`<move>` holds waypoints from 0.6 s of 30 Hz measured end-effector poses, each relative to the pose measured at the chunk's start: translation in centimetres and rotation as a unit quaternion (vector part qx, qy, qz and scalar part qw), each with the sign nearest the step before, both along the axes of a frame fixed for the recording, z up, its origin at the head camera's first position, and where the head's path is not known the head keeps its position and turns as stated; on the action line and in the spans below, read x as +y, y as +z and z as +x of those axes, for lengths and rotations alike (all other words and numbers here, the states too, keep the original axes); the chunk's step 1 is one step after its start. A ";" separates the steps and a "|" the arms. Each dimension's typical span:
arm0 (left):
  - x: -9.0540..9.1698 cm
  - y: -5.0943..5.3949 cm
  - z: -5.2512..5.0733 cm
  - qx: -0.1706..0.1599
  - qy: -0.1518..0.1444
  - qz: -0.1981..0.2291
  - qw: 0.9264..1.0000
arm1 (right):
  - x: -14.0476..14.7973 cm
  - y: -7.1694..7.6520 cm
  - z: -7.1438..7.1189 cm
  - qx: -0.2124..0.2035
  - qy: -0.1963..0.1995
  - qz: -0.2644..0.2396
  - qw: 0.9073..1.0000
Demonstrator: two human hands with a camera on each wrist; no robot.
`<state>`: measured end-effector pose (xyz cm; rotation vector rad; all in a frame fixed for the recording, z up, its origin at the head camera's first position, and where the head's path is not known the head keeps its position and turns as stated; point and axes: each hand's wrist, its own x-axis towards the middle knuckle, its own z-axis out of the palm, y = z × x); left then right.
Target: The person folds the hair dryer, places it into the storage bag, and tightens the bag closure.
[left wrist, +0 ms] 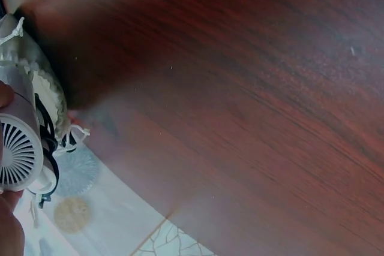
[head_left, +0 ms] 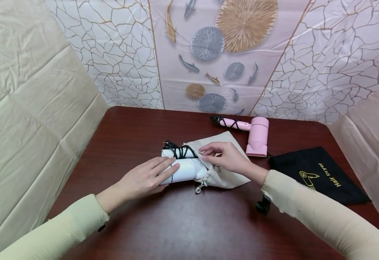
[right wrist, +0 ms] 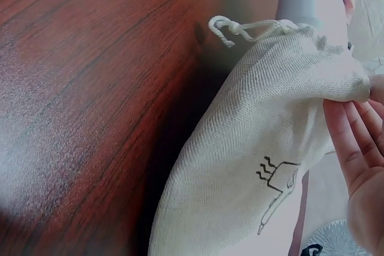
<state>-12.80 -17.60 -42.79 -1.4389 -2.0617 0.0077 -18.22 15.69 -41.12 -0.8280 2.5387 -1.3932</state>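
Patterned cloth (head_left: 118,54) hangs behind a dark red table (head_left: 118,133), where a white dryer (head_left: 184,170) lies with one end in the mouth of a pale bag (head_left: 231,177). The left hand (head_left: 145,177) curls its fingers round the dryer; the right hand (head_left: 226,155) pinches the bag's rim between thumb and fingers. The wound cord (head_left: 181,151) could snag on that rim and bunch it; a slack mouth could trap the drawstring (head_left: 201,185) underneath.

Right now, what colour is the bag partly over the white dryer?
The bag is cream, with a dark line drawing; the right wrist view shows it best.
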 end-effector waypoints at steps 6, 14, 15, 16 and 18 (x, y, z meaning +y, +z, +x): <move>0.3 -0.6 -0.2 0.032 -0.021 -0.019 0.999 | -0.5 -0.3 -0.4 -0.025 0.001 -0.014 1.000; 0.7 -0.9 -0.2 0.073 -0.046 -0.035 0.996 | -1.4 -0.1 -0.6 -0.041 0.000 -0.050 0.998; 0.7 -0.9 -0.2 0.076 -0.047 -0.039 0.995 | -1.5 -0.1 -0.6 -0.041 0.001 -0.053 0.998; 0.7 -0.9 -0.1 0.079 -0.047 -0.042 0.995 | -1.6 -0.1 -0.6 -0.041 0.002 -0.055 0.998; 0.7 -1.0 -0.2 0.073 -0.048 -0.041 0.995 | -1.8 -0.1 -0.6 -0.038 0.001 -0.057 0.998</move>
